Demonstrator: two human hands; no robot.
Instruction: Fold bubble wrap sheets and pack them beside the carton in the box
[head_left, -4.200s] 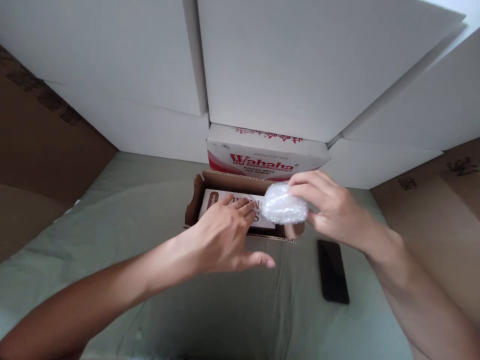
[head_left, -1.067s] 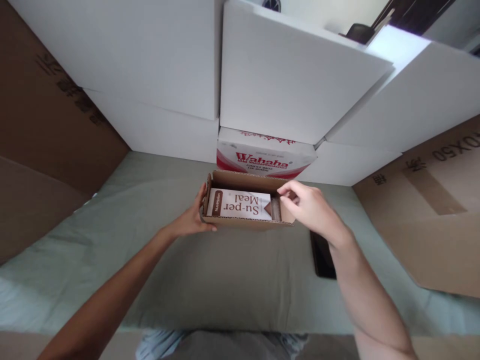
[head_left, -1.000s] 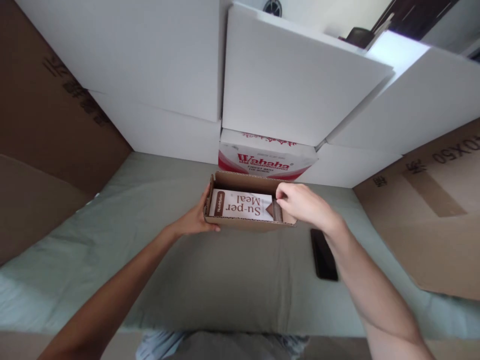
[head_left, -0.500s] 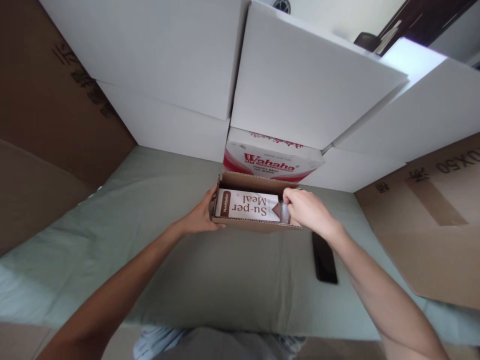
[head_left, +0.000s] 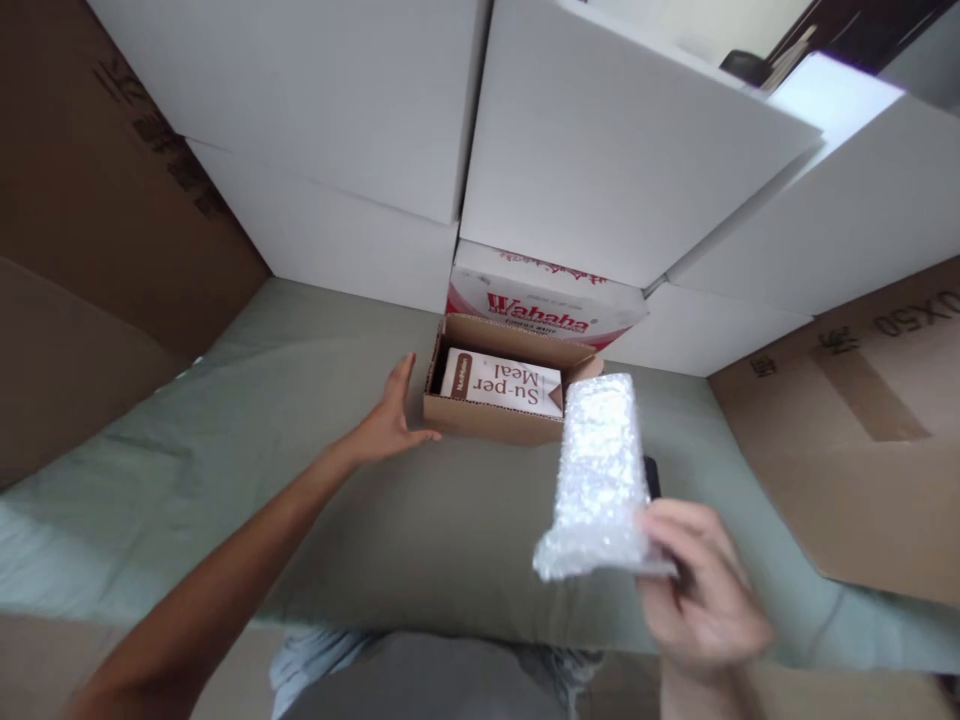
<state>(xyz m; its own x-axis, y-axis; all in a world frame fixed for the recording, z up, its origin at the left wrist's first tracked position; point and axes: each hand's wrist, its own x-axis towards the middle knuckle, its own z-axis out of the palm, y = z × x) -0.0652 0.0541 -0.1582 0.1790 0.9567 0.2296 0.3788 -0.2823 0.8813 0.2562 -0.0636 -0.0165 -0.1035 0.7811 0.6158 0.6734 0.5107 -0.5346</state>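
Observation:
A bubble-wrapped packet (head_left: pixel 600 460) is pinched at its lower right corner by my right hand (head_left: pixel 705 585), which is blurred by motion. The packet hangs over the cloth, in front of an open cardboard box (head_left: pixel 487 419). Inside that box lies a white carton (head_left: pixel 504 384) printed "Su-per Meal", its lettering upside down to me. At the box's left end my left hand (head_left: pixel 388 420) is spread, thumb and fingers apart, holding nothing. What the bubble wrap encloses cannot be made out.
A green cloth (head_left: pixel 360 560) covers the surface. White boxes (head_left: pixel 600 150) and a Wahaha box (head_left: pixel 544 300) stand along the back. Brown cardboard (head_left: pixel 105 220) walls the left, more cardboard (head_left: pixel 862 430) the right. A dark phone (head_left: pixel 652 478) is mostly hidden behind the packet.
My right hand has drawn the bubble-wrapped packet out of the box, towards me and to the right. My left hand has let go of the box's left end and moved slightly left.

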